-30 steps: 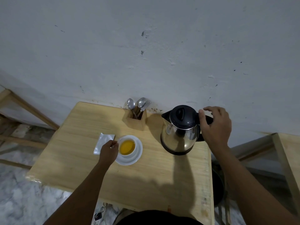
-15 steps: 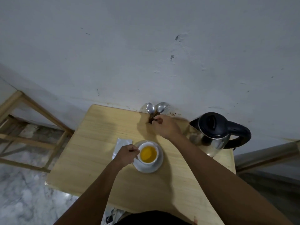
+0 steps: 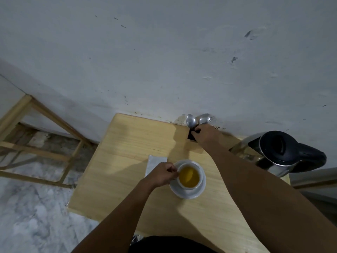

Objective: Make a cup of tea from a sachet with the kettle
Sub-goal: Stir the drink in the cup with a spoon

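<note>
A white cup of yellow tea stands on a white saucer near the middle of the wooden table. My left hand is closed on the cup's left side, at its handle. My right hand reaches over the wooden spoon holder at the wall, fingers pinched around a spoon handle; the spoon bowls stick up above it. The steel kettle with a black lid stands at the right. A white sachet lies flat, partly under my left hand.
The table's back edge meets a white wall. A wooden frame stands to the left over a marble floor. The kettle sits close to the table's right edge.
My right hand let go of the kettle handle and moved left to the spoon holder. My left hand stayed on the cup. The camera swung left.
</note>
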Action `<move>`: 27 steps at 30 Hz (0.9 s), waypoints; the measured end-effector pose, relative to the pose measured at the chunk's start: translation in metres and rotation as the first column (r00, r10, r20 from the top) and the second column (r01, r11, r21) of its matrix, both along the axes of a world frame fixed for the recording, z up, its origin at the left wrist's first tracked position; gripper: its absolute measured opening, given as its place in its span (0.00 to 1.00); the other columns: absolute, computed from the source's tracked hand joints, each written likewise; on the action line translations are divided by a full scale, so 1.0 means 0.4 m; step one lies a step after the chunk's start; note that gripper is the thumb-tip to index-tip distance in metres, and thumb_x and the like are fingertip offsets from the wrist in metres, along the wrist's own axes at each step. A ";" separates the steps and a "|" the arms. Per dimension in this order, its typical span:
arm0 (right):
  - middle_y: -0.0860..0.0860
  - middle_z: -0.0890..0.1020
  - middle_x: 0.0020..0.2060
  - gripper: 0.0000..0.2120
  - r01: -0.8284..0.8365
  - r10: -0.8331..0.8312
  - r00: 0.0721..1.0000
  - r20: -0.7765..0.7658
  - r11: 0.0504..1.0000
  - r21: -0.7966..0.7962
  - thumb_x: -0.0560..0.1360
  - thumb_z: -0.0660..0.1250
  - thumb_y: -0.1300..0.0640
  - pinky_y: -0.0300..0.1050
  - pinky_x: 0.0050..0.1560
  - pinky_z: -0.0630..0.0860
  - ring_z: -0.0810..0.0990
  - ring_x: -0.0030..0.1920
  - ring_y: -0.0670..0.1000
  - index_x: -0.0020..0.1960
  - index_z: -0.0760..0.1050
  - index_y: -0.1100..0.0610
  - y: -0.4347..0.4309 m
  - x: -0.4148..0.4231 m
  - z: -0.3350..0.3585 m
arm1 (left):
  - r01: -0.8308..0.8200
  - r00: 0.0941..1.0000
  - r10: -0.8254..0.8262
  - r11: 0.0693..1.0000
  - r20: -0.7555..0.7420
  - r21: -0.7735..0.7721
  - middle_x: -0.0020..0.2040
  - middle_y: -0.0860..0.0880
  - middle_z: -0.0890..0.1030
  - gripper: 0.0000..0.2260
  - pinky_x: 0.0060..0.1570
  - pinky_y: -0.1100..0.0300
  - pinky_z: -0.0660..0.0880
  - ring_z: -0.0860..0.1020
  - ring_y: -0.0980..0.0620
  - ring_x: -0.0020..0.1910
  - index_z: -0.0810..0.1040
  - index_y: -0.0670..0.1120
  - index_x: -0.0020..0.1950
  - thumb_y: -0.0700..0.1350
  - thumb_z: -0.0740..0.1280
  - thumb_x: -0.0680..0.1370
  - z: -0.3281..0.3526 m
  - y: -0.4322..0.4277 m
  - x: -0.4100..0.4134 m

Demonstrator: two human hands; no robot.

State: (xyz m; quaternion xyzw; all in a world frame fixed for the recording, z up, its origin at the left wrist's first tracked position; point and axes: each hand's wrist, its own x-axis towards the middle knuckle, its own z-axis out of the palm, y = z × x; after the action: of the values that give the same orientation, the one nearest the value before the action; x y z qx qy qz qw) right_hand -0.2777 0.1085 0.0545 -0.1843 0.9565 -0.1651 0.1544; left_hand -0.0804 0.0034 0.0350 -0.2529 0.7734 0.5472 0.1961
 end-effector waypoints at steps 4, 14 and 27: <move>0.51 0.84 0.44 0.10 0.043 -0.045 0.997 -0.070 0.999 -0.022 0.76 0.63 0.45 0.44 0.39 0.74 0.82 0.46 0.55 0.48 0.82 0.47 -0.002 0.002 -0.020 | -0.001 1.000 0.001 1.000 -0.020 0.012 0.33 0.51 0.76 0.04 0.28 0.69 0.69 0.74 0.57 0.30 0.75 0.46 0.41 0.43 0.68 0.76 -0.007 -0.002 0.002; 0.54 0.80 0.39 0.07 -0.073 -0.245 0.914 -0.322 0.683 -0.726 0.75 0.67 0.56 0.44 0.37 0.73 0.78 0.37 0.51 0.45 0.76 0.60 0.086 0.121 0.138 | -0.046 0.998 0.047 0.999 -0.044 0.025 0.40 0.45 0.80 0.11 0.36 0.61 0.74 0.77 0.56 0.32 0.78 0.39 0.48 0.47 0.69 0.76 -0.042 -0.004 0.012; 0.51 0.78 0.29 0.08 0.041 0.014 0.991 0.137 0.918 -0.393 0.79 0.64 0.47 0.44 0.31 0.70 0.75 0.29 0.48 0.47 0.77 0.50 0.297 0.340 0.096 | -0.072 0.981 0.075 0.997 -0.178 0.024 0.36 0.48 0.76 0.07 0.36 0.57 0.72 0.73 0.53 0.31 0.76 0.48 0.40 0.47 0.67 0.78 -0.060 0.016 0.039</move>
State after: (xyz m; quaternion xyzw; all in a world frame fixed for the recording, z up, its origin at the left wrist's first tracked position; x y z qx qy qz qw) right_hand -0.1419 0.2273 0.0929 -0.1934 0.8919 -0.3679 0.1780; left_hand -0.0648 0.0096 0.0109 -0.2296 0.7733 0.5811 0.1077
